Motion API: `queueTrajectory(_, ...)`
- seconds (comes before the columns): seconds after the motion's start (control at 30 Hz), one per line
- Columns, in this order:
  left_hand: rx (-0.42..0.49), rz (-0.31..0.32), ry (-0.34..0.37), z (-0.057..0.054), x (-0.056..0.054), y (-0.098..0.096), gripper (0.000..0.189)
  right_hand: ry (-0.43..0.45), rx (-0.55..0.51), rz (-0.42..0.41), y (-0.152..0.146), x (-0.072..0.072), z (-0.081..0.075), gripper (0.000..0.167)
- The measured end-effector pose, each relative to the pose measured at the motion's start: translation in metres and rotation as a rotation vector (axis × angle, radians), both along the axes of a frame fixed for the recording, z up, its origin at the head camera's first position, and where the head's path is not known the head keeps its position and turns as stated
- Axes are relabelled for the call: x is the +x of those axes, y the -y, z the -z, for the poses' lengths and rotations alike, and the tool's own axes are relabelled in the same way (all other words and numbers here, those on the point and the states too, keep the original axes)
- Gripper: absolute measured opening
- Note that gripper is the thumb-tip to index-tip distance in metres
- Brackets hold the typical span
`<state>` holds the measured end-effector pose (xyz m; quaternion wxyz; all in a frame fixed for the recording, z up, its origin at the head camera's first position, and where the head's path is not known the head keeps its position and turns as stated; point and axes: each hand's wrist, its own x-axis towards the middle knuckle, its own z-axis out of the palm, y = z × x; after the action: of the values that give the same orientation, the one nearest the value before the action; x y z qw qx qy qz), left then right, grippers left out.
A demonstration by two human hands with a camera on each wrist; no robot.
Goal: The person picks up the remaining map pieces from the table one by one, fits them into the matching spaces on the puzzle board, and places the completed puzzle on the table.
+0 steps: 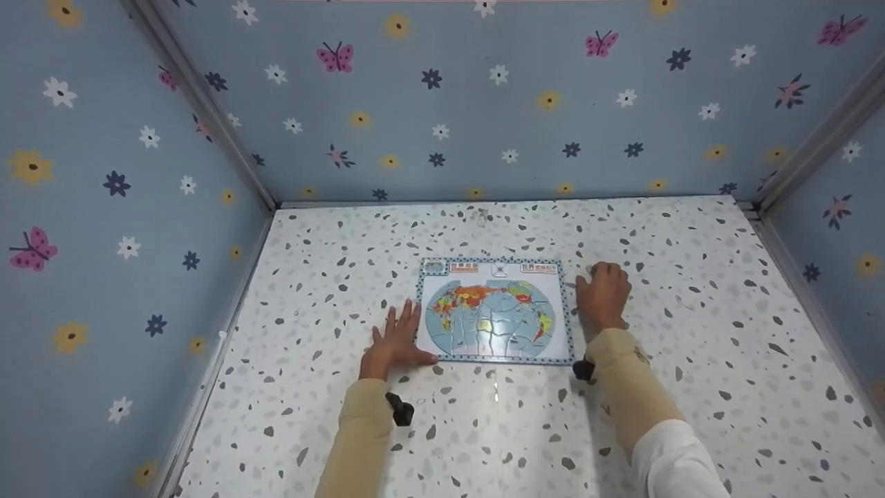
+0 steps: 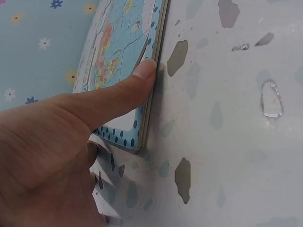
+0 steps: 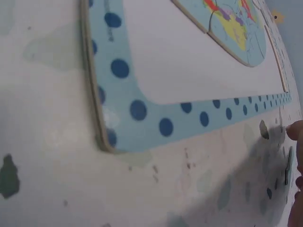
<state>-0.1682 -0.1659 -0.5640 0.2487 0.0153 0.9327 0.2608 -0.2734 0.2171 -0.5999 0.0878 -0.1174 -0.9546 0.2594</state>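
A world-map jigsaw board (image 1: 491, 273) with a blue dotted border lies flat on the speckled table. Most of its oval map (image 1: 460, 339) is filled with pieces, and a pale gap shows at the map's top edge. My left hand (image 1: 397, 342) is spread at the board's near left corner. Its thumb (image 2: 135, 87) rests on the dotted border in the left wrist view. Beside the board's right edge, my right hand (image 1: 605, 294) is down at the table with its fingers bent. In the right wrist view only some fingertips (image 3: 297, 132) show; I cannot tell whether they hold anything.
The white speckled table (image 1: 332, 263) extends around the board. Blue panels with flowers and butterflies (image 1: 470, 104) stand at the back and both sides. A dark wrist-worn device (image 1: 401, 409) sits at the left wrist, another (image 1: 583, 370) at the right.
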Motion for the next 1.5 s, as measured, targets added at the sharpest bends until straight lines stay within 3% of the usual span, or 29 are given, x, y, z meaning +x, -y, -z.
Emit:
queueTrajectory(0.17,-0.013,0.008,-0.006,-0.001,0.001,0.000,0.110,0.051,0.024,0.065,-0.009,0.005,-0.002,0.034)
queueTrajectory(0.53,-0.010,-0.009,-0.001,-0.001,0.003,0.000,0.109,0.027,0.086,0.028,-0.015,0.007,-0.003,0.024)
queueTrajectory(0.8,-0.010,-0.005,-0.006,-0.001,0.003,0.000,0.110,0.000,0.006,0.017,-0.015,0.006,0.001,0.023)
queueTrajectory(1.13,0.006,0.006,-0.019,0.000,0.003,0.001,0.111,-0.063,-0.061,-0.065,0.000,0.000,-0.005,0.020)
queueTrajectory(1.5,0.011,-0.010,-0.014,0.001,0.001,0.000,0.111,-0.130,-0.002,-0.179,0.030,-0.007,-0.023,0.020)
